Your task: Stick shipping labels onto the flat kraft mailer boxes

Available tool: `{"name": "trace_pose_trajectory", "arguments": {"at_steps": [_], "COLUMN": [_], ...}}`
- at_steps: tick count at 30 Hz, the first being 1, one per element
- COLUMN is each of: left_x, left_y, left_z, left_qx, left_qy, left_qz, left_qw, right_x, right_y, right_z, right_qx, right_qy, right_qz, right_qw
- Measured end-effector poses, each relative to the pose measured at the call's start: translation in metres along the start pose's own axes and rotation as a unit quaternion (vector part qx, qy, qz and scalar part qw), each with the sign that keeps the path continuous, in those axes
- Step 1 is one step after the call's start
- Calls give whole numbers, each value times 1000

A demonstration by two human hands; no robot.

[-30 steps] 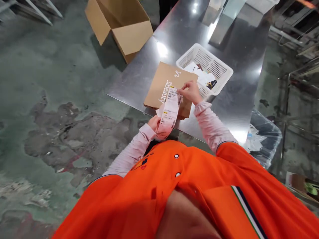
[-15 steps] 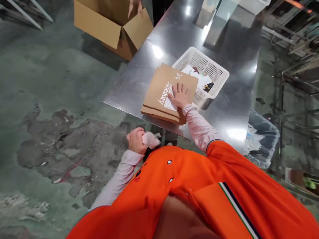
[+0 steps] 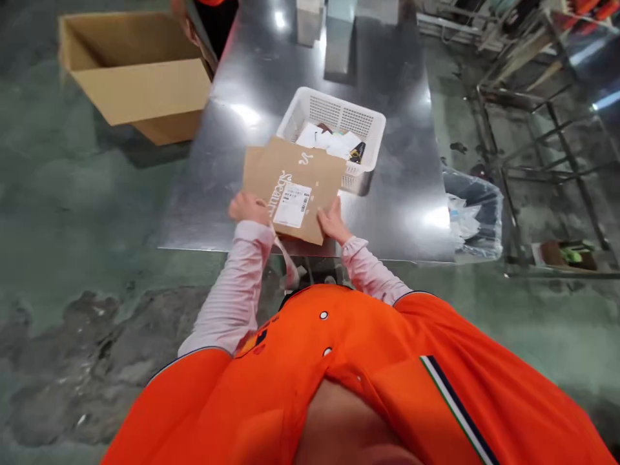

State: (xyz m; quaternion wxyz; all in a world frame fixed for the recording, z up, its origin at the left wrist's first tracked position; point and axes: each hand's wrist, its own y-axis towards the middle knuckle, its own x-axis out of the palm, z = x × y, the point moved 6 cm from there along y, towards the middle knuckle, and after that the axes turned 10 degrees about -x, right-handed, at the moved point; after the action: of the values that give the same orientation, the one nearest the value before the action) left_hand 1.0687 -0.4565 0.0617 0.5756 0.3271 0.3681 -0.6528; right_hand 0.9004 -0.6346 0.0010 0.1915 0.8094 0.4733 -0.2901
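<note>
A flat brown cardboard mailer with white "beauty" lettering and a white printed label lies turned at an angle on another piece of cardboard. My right hand grips its lower right edge, thumb uppermost. At the left edge of the stack, my left hand is closed on a pale paper strip, which hangs down past the table edge. The left fingertips are partly hidden, and I cannot tell if they also grip the cardboard.
Beyond the mailer a white perforated basket holds cards and papers on the metal table. A large open carton stands at the left, beside another person's arm. A clear bag of scraps hangs right of the table.
My left hand has risen from below the table edge to the stack, with the strip trailing. My right hand has gone from lying on the mailer to gripping its edge; the mailer has turned.
</note>
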Motion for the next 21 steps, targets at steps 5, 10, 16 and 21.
{"name": "trace_pose_trajectory", "arguments": {"at_steps": [5, 10, 16, 21], "left_x": [-24, -48, -81, -74], "left_y": [-57, -107, -131, -113], "left_z": [8, 38, 81, 99], "left_qx": [99, 96, 7, -68], "left_qy": [-231, -501, -473, -420], "left_qz": [44, -166, -394, -399], "left_qw": [967, 844, 788, 812], "right_x": [-51, -162, -155, -39], "right_y": [-33, -120, -100, -56], "right_z": [24, 128, 122, -60], "right_qx": [-28, 21, 81, -182], "right_qy": [128, 162, 68, 401], "right_qz": [114, 220, 131, -129], "right_qw": [985, 962, 986, 888]}}
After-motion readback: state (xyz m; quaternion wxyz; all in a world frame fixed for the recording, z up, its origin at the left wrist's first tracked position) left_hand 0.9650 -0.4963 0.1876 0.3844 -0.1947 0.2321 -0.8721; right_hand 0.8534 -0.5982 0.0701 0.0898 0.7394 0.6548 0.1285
